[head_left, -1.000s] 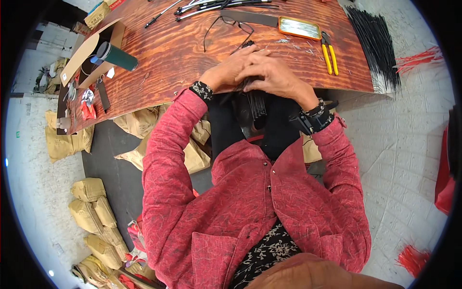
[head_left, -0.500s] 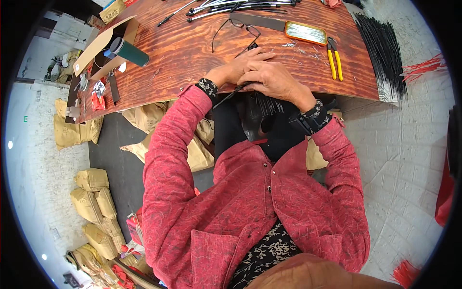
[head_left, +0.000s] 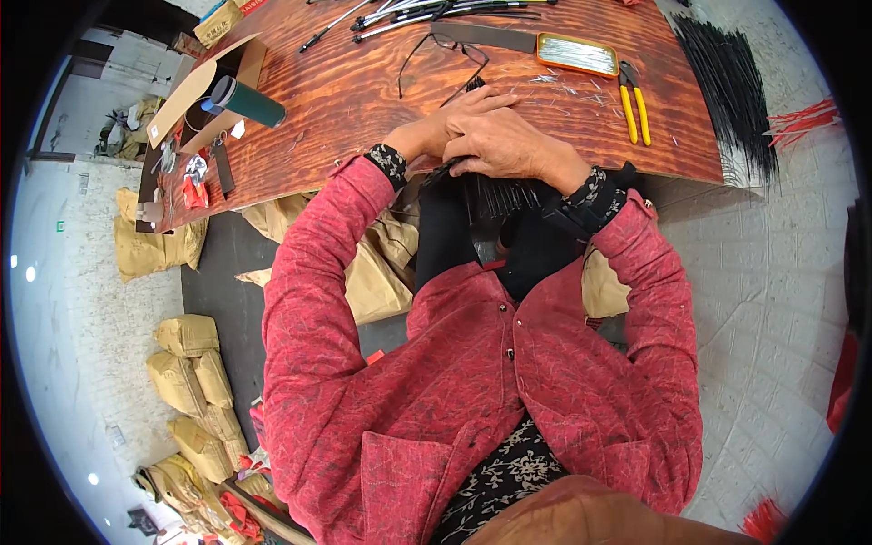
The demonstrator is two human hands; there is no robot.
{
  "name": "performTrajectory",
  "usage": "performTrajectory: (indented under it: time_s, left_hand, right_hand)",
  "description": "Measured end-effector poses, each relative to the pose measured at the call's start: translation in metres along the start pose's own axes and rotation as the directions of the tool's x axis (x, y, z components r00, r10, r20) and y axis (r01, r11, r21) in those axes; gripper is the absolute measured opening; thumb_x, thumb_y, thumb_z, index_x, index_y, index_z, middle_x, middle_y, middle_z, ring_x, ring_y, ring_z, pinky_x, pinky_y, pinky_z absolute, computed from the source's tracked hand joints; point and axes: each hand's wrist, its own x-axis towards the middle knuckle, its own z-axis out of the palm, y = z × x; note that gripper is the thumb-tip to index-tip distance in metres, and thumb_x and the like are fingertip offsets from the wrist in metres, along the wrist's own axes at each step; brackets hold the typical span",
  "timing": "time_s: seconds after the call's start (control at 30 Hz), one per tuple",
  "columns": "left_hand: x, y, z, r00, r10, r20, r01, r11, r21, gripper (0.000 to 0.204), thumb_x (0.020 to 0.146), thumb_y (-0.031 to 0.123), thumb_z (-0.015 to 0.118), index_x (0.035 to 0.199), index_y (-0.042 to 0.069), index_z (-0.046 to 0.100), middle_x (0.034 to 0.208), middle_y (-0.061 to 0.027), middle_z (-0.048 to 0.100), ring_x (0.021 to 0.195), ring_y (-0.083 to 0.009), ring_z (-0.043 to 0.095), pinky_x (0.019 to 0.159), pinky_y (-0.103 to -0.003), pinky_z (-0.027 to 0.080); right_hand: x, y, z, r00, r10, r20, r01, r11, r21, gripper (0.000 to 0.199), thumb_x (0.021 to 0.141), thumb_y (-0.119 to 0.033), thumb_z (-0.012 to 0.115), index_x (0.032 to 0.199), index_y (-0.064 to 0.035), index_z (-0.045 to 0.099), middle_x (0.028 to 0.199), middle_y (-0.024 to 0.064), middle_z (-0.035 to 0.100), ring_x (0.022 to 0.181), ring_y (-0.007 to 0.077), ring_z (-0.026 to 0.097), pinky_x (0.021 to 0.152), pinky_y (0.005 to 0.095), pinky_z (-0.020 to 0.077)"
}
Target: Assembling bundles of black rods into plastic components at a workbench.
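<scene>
My left hand point(head_left: 454, 118) lies across a bundle of thin black strands point(head_left: 501, 195) at the table's near edge, its visible fingers stretched to the right and its thumb hidden. One end of the bundle pokes out beyond the knuckles; the rest hangs over the edge above my lap. Overlapping it, my right hand point(head_left: 510, 147) is closed, with curled fingers on a thin dark strand point(head_left: 442, 171) left of the bundle. What lies between the two palms is hidden.
Eyeglasses point(head_left: 443, 62), a tin of silvery pins point(head_left: 577, 56) and yellow-handled pliers point(head_left: 635, 107) lie beyond my hands on the wooden table point(head_left: 327, 118). A green tumbler point(head_left: 247, 100) rests against an open carton at left. More black strands point(head_left: 727, 91) lie at right; paper-wrapped packages point(head_left: 186, 336) are stacked on the floor.
My right hand has shifted slightly left and its fingers have curled further. The thin strand that slanted down to the left below my hands now shows only as a short dark piece.
</scene>
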Motion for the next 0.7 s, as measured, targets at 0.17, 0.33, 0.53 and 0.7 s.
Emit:
performTrajectory:
  time_s: [0.17,0.33,0.53,0.7]
  left_hand:
    - [0.0,-0.005,0.004,0.998,-0.056,0.019,0.056,0.998,0.003,0.08,0.071,0.019,0.081,0.145,0.019,0.052,0.163,-0.0081,0.031,0.148,-0.0379,0.026,0.122,-0.052,0.022]
    - [0.003,0.001,-0.009,0.999,0.05,-0.014,-0.05,0.998,-0.03,0.064,0.078,0.008,0.071,0.14,0.012,0.054,0.158,-0.0145,0.035,0.144,-0.041,0.032,0.121,-0.05,0.026]
    - [0.006,0.015,-0.008,0.99,-0.026,-0.137,0.039,0.994,0.1,0.061,0.081,-0.003,0.06,0.14,0.004,0.048,0.153,-0.0189,0.039,0.141,-0.0416,0.036,0.118,-0.047,0.03]
    - [0.003,0.032,-0.025,0.983,-0.003,-0.186,0.048,0.97,0.238,0.065,0.083,-0.002,0.06,0.146,0.004,0.042,0.154,-0.0184,0.038,0.141,-0.0398,0.036,0.118,-0.049,0.03]
  right_hand:
    - [0.001,-0.003,0.002,0.999,-0.005,-0.033,0.004,0.999,-0.044,0.022,0.084,-0.023,0.074,0.099,-0.0088,0.066,0.092,0.0101,0.058,0.088,0.0332,0.06,0.074,0.0426,0.0465]
    - [-0.013,-0.003,0.005,0.893,0.145,-0.426,-0.17,0.985,-0.022,0.027,0.087,-0.017,0.072,0.109,-0.0044,0.062,0.103,0.0146,0.062,0.093,0.0385,0.062,0.076,0.0431,0.0507]
    - [-0.017,-0.002,0.015,0.683,0.338,-0.647,-0.361,0.927,0.104,0.031,0.089,-0.014,0.069,0.116,-0.0026,0.059,0.109,0.0174,0.062,0.095,0.0418,0.063,0.077,0.0447,0.0529]
    - [-0.015,0.006,0.02,0.707,0.325,-0.628,-0.383,0.922,0.046,0.03,0.09,-0.011,0.069,0.115,-0.0006,0.058,0.105,0.0193,0.061,0.094,0.0417,0.062,0.077,0.0441,0.0525]
